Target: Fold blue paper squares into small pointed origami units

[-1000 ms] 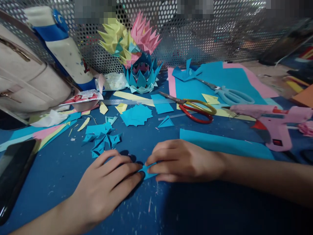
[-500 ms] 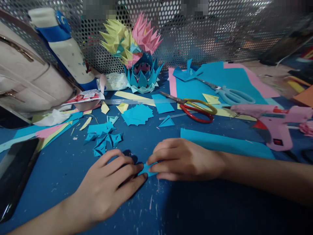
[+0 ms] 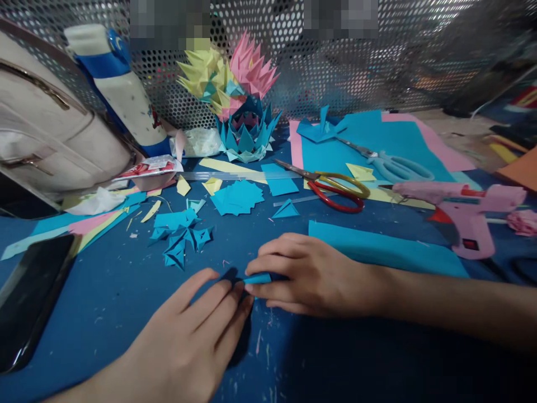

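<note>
A small piece of blue paper (image 3: 258, 279) is between my two hands, low over the dark blue table, with one edge folded up. My left hand (image 3: 197, 330) is closed at its left end, the fingertips pinching it. From the right, my right hand (image 3: 310, 274) grips the other end with bent fingers, which hide much of the piece. Just beyond my left hand lie several small folded blue paper pieces (image 3: 180, 235). A stack of blue paper squares (image 3: 237, 197) and a folded blue triangle (image 3: 286, 209) are farther back.
A black phone (image 3: 36, 296) lies at left. Scissors with red and yellow handles (image 3: 339, 190), light-blue scissors (image 3: 398, 166) and a pink glue gun (image 3: 465, 210) lie at right. Behind stand a paper flower holder (image 3: 247, 134) and a bottle (image 3: 126, 106). A blue strip (image 3: 386, 246) lies beyond my right arm.
The blue paper piece lay flatter before; now an edge is raised and folded over. My left hand has shifted slightly nearer to me, and the view has moved a little.
</note>
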{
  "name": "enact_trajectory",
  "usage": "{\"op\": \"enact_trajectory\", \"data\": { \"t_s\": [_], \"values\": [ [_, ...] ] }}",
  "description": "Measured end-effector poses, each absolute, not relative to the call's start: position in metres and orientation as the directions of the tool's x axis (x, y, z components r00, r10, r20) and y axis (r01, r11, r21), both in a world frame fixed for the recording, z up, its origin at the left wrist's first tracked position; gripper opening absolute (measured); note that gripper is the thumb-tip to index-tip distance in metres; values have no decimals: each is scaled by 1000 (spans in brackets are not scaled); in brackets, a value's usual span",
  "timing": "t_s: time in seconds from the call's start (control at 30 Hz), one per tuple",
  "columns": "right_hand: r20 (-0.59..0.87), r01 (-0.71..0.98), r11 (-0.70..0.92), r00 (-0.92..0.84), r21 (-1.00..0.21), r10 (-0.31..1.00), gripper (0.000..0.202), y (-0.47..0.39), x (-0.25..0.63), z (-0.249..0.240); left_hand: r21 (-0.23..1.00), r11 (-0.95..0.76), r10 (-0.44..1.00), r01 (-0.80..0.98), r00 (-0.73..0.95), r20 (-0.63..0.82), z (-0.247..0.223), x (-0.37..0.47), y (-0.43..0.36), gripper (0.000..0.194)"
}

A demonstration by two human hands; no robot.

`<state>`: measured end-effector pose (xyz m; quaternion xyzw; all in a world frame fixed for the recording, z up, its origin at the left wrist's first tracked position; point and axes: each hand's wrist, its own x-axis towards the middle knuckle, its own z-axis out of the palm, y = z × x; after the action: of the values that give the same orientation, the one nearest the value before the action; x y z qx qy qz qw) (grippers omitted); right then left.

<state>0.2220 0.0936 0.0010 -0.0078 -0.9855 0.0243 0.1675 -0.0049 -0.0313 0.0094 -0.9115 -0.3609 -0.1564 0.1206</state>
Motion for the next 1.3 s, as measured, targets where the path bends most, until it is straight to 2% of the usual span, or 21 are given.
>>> {"op": "enact_trajectory", "data": {
  "t_s": [0.17,0.37,0.47,0.67,0.83,1.0,1.07,1.2,1.3],
  "values": [
    [326,130,990,-940,62,103,38,76,219,4,-213,-630,658,747,659,364,7,2,-46,42],
    [265,206,968,-950,144,163,37,64,221,17,-211,-638,650,741,664,370,9,4,-46,42],
    [212,182,973,-966,140,150,39,62,223,23,-220,-646,636,731,674,375,8,6,-48,40],
    [239,217,974,-951,68,196,41,62,221,20,-276,-632,617,724,686,386,1,10,-53,37],
    [230,107,992,-969,73,88,53,70,217,12,-269,-628,617,731,677,401,4,12,-52,35],
    [155,50,998,-986,-40,56,60,78,210,1,-259,-632,611,730,676,413,6,11,-48,36],
    [177,55,998,-982,-24,58,58,79,209,1,-228,-660,602,716,685,411,5,8,-44,34],
    [278,135,985,-955,107,101,41,75,213,14,-175,-683,622,709,691,369,5,2,-36,26],
    [258,179,971,-957,161,134,32,73,219,22,-105,-651,696,751,647,312,8,1,-33,34]
  ]
}}
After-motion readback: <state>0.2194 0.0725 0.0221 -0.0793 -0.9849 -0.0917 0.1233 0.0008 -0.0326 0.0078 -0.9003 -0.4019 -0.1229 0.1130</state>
